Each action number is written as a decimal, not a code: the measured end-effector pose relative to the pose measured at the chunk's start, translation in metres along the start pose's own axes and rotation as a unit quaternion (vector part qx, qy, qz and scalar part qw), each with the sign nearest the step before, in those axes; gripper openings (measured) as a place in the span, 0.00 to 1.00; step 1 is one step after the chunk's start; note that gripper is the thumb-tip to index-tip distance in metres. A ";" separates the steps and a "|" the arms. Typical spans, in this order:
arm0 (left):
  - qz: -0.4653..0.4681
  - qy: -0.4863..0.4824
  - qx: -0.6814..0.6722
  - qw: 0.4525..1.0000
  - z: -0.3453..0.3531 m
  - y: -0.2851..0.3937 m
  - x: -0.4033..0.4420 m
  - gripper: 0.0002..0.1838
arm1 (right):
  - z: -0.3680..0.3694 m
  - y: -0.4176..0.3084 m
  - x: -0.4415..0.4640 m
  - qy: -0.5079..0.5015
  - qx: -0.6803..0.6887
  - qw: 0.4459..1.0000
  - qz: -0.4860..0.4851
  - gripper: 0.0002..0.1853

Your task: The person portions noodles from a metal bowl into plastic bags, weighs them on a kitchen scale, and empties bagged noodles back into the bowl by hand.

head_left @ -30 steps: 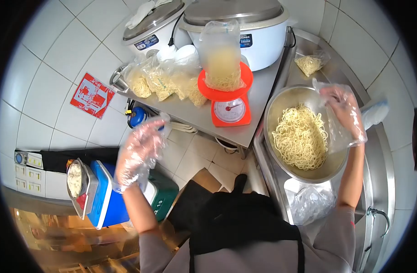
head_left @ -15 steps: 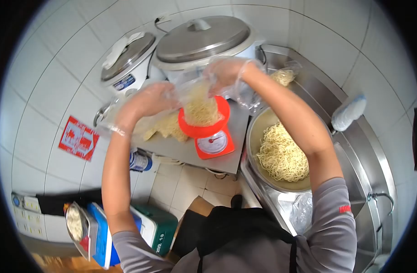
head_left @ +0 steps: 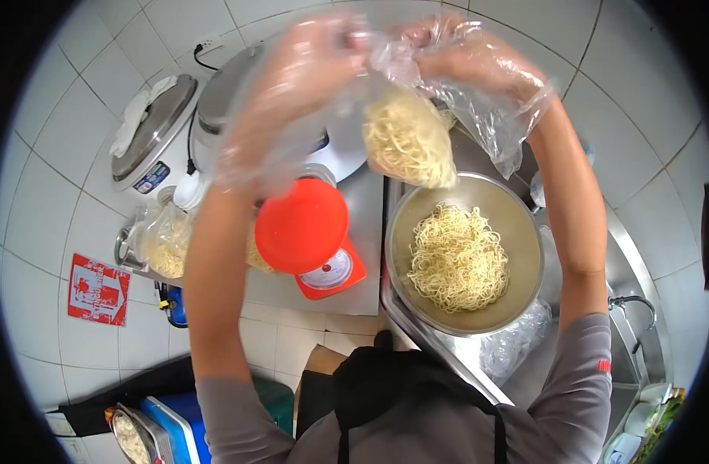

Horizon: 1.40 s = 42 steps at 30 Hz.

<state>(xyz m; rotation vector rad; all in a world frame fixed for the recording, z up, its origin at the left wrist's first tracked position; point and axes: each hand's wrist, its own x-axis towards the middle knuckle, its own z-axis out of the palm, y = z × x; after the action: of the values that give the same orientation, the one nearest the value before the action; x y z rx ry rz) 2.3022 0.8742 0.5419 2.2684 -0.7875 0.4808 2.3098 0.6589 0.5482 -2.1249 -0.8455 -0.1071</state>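
Your right hand (head_left: 482, 66) pinches the noodle bag (head_left: 409, 139), hanging below it; your left hand (head_left: 308, 69), beside the neck, blurs, grip unclear. Gathering the neck seemingly calls for a steady pinch.

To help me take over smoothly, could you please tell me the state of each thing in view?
Noodle bag: filled, held up by left hand and right hand
Both hands: gloved in clear plastic
Scale pan: bare
Steel bowl: uncovered, holding loose noodles
Small cooker: lid on, cloth on top
Large cooker: partly hidden, lid on
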 end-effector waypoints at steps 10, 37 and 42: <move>-0.020 0.197 -0.135 0.971 0.068 0.012 0.001 0.36 | -0.024 0.147 0.002 0.181 -0.036 0.945 0.270 0.37; -0.392 -0.075 -0.488 0.776 0.149 0.033 -0.266 0.47 | -0.118 0.254 -0.279 0.296 -0.012 0.847 0.442 0.19; -0.381 -0.011 -0.482 0.789 0.148 0.060 -0.278 0.47 | -0.106 0.287 -0.282 0.113 -0.532 0.808 0.226 0.10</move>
<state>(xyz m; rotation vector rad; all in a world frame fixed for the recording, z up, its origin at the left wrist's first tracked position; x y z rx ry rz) 2.0719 0.8465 0.3206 1.3991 0.0012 -0.3041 2.2876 0.3067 0.3266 -3.2018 -0.0361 -0.7069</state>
